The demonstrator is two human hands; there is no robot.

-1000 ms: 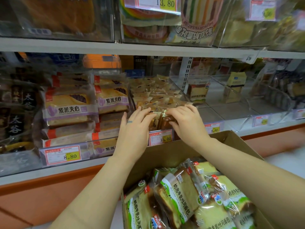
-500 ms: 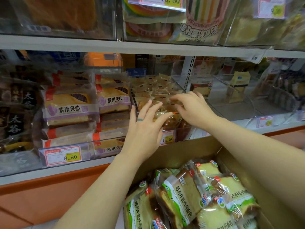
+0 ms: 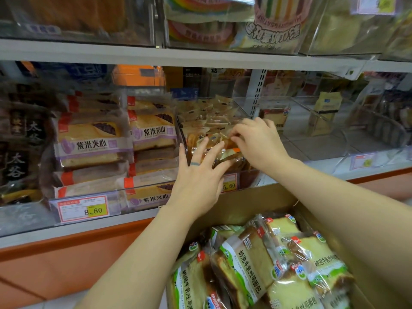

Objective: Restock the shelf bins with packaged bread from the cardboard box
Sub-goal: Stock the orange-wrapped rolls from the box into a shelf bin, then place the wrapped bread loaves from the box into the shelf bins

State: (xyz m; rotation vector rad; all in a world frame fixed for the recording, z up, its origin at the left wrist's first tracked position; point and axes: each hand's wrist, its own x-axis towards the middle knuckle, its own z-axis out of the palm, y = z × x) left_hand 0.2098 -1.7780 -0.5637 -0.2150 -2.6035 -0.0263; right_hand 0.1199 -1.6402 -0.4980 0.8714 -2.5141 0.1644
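Note:
A clear shelf bin (image 3: pixel 242 112) in the middle of the shelf holds several small brown-wrapped bread packs (image 3: pixel 200 118). My left hand (image 3: pixel 197 177) reaches in at the bin's front, fingers straight and spread, touching the front packs. My right hand (image 3: pixel 258 141) is over the bin's right front, its fingertips curled and pinching one small pack (image 3: pixel 223 139). Below, the open cardboard box (image 3: pixel 256 197) holds several green-and-white wrapped toast loaves (image 3: pixel 247 262).
Left of the bin, stacked purple-labelled loaves (image 3: pixel 91 143) fill a bin with an 8.80 price tag (image 3: pixel 83 210). Right of it stand nearly bare clear bins (image 3: pixel 312 139) with a few boxed items. An upper shelf (image 3: pixel 178 56) overhangs. The orange shelf base (image 3: pixel 66 253) runs below.
Both hands moved from the bin's front edge up and deeper over the packs. My left hand's fingers spread out, and my right hand's fingertips closed on a small pack.

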